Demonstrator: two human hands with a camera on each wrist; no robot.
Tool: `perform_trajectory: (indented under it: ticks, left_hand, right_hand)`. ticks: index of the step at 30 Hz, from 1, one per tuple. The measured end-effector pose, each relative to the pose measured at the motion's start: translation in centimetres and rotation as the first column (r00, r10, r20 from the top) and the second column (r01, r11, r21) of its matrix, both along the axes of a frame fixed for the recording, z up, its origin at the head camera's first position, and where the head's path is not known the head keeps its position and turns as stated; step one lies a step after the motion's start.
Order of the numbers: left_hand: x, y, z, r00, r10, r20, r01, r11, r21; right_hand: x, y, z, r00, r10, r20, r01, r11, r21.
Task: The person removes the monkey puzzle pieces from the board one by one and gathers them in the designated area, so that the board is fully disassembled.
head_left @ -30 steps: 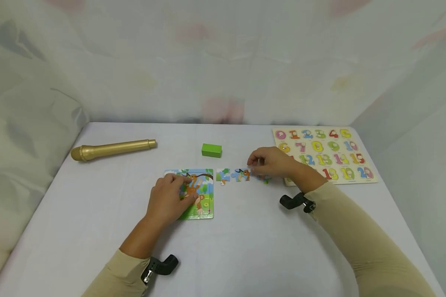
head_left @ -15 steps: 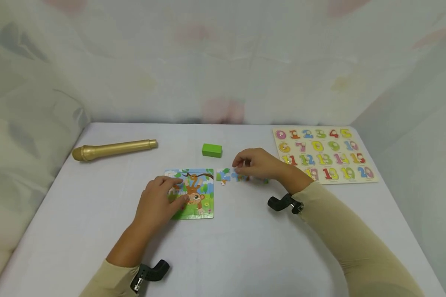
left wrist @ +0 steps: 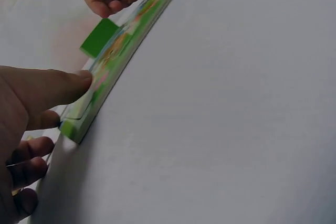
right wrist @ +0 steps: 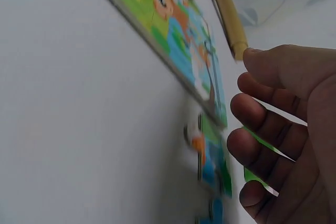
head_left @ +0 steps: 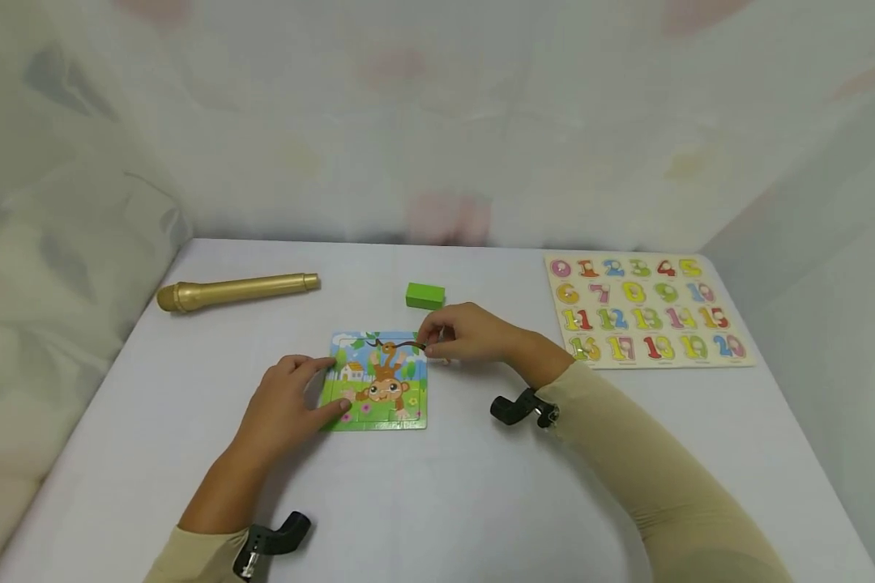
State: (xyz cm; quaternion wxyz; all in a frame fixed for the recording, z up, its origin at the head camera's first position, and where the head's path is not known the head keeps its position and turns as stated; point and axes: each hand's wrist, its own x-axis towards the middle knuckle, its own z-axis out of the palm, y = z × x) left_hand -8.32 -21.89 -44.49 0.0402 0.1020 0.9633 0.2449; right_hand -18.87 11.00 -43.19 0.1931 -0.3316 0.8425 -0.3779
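Note:
A square monkey picture puzzle (head_left: 385, 390) lies flat on the table. At its left edge, my left hand (head_left: 280, 405) is spread, the thumb on the board (left wrist: 113, 66) in the left wrist view. My right hand (head_left: 474, 334) hovers at the puzzle's upper right corner, over loose pieces it mostly hides. In the right wrist view, a loose piece (right wrist: 211, 158) lies beside the board's corner, with part of another piece (right wrist: 216, 211) below it. The right hand's fingers (right wrist: 249, 145) are loosely bent, with nothing visible between them and the thumb.
Behind the right hand stands a green block (head_left: 425, 295). A gold microphone (head_left: 241, 291) lies at the back left. The cream number board (head_left: 649, 348), filled with coloured numbers, lies at the back right. White cloth covers the table (head_left: 437, 502).
My right hand has travelled left along the loose pieces to the puzzle's upper right corner. My left hand has drawn back leftward, uncovering more of the monkey picture.

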Motion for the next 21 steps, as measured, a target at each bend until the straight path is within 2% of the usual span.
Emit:
perform_trajectory:
  ticks: [7, 14, 21]
  left_hand:
    - [-0.1, -1.5, 0.4, 0.999, -0.025, 0.029, 0.025, 1.000, 0.010]
    - [-0.1, -2.0, 0.0, 0.999, -0.044, 0.009, 0.044, 0.998, 0.042]
    - [-0.1, -1.9, -0.2, 0.999, -0.053, -0.012, 0.054, 0.997, 0.057]
  right_hand:
    - [0.2, -4.5, 0.4, 0.996, 0.075, -0.056, -0.076, 0.997, -0.017]
    - [1.1, -8.2, 0.4, 0.984, 0.155, -0.083, -0.153, 0.988, 0.033]
    - [1.6, -10.5, 0.2, 0.984, 0.148, -0.103, -0.138, 0.985, 0.100]
